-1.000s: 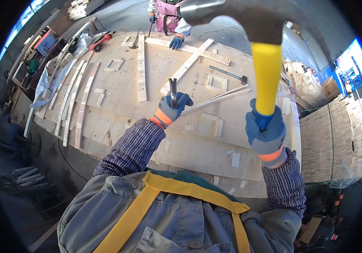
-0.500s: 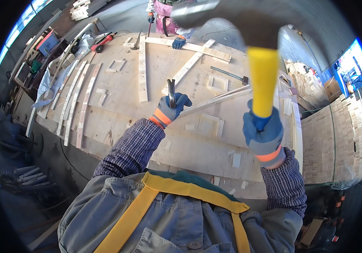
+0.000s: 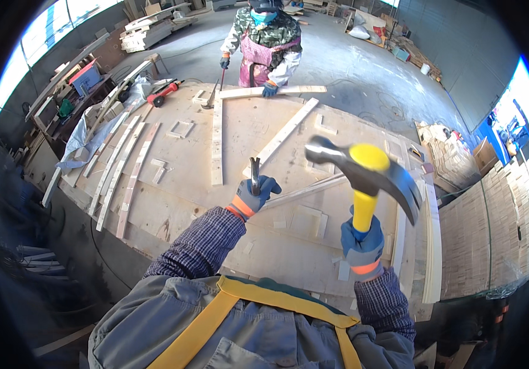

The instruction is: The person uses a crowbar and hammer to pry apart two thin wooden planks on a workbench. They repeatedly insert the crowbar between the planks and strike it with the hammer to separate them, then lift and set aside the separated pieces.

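My right hand (image 3: 364,245), in a blue-grey glove with an orange cuff, grips a claw hammer (image 3: 364,209) by its yellow and blue handle. The hammer is raised above the table, its dark steel head across the top. My gloved left hand (image 3: 251,198) is closed around a short black pry bar (image 3: 255,175), whose forked end points up. Just beyond that hand lies a wooden strip (image 3: 288,132) set diagonally, and another wooden strip (image 3: 217,144) runs away from me to its left. The pry bar's lower end is hidden by my fingers.
Across the plywood table (image 3: 184,178), a co-worker's gloved hand (image 3: 270,90) rests on a wooden strip (image 3: 298,90); their other hand holds a hammer (image 3: 211,101). Several strips (image 3: 116,172) and a red power tool (image 3: 163,93) lie left. A wood stack (image 3: 480,227) stands right.
The view has tilted up, showing more of the co-worker and floor. The hammer in my right hand has come down and lies more sideways. My left hand keeps hold of the pry bar.
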Motion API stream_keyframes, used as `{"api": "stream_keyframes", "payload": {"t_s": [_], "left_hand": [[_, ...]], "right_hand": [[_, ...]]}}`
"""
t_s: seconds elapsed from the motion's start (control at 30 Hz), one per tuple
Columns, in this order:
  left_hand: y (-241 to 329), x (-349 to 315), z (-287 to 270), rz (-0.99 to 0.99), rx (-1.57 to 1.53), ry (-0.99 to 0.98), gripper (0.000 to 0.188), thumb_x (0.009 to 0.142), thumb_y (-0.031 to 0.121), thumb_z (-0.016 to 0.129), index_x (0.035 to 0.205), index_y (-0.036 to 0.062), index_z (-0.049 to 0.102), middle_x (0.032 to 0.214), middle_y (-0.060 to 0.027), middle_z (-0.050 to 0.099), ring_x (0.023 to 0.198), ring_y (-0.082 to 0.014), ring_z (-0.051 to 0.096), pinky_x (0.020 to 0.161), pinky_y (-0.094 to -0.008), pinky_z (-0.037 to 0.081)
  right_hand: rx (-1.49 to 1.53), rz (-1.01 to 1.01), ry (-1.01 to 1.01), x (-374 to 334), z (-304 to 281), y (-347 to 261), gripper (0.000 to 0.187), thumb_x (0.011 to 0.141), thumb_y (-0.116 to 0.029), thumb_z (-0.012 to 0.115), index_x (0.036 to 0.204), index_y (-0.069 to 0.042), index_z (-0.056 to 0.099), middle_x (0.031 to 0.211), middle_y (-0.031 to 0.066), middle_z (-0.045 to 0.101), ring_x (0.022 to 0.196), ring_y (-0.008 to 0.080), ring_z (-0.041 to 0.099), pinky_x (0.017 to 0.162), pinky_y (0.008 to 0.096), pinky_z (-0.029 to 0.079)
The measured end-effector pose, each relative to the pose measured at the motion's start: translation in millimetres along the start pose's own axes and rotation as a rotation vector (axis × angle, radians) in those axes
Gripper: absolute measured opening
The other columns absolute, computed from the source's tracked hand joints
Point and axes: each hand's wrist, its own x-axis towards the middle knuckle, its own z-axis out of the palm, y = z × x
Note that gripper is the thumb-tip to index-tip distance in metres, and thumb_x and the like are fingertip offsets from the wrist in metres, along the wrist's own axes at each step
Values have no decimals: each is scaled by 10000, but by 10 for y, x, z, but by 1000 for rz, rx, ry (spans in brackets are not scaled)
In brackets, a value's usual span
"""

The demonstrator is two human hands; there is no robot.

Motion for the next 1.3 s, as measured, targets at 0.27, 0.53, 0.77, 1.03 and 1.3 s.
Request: {"api": "stream_keyframes", "payload": {"t_s": [0.27, 0.53, 0.77, 1.03, 1.3], "left_hand": [[-37, 13, 0, 128, 119, -24, 291, 922, 223, 420, 902, 49, 653, 850, -87, 664, 684, -183, 626, 650, -286, 520], [-108, -29, 31, 156, 114, -18, 202, 888, 149, 455, 913, 69, 639, 864, -82, 668, 686, -190, 631, 657, -302, 524], [-127, -21, 29, 369, 321, -11, 152, 847, 53, 458, 889, 79, 602, 883, -89, 655, 746, -230, 630, 688, -338, 520], [-124, -91, 89, 305, 309, -30, 213, 912, 193, 424, 882, 95, 611, 885, -93, 664, 782, -261, 634, 724, -351, 505], [-123, -99, 125, 317, 323, -44, 133, 856, 50, 442, 881, 87, 567, 889, -94, 651, 788, -260, 632, 708, -349, 520]], "right_hand": [[340, 154, -56, -702, 308, 31, 312, 756, -32, 703, 1050, -32, 600, 910, 68, 642, 850, 198, 624, 750, 295, 497], [-106, -189, -62, -905, 476, 204, 212, 695, -165, 740, 837, -54, 628, 696, 50, 622, 611, 217, 608, 564, 329, 483], [8, 173, -233, -1234, 676, 426, 392, 678, -235, 812, 1012, -105, 653, 915, 129, 666, 785, 269, 647, 668, 367, 527], [-344, 699, -719, -2010, 803, 1618, 353, 738, -215, 746, 1035, -61, 631, 851, 119, 676, 735, 300, 646, 670, 365, 522], [-378, 723, -625, -2260, 687, 1897, 349, 741, -212, 740, 1036, -61, 629, 844, 118, 675, 730, 299, 645, 669, 364, 522]]}}
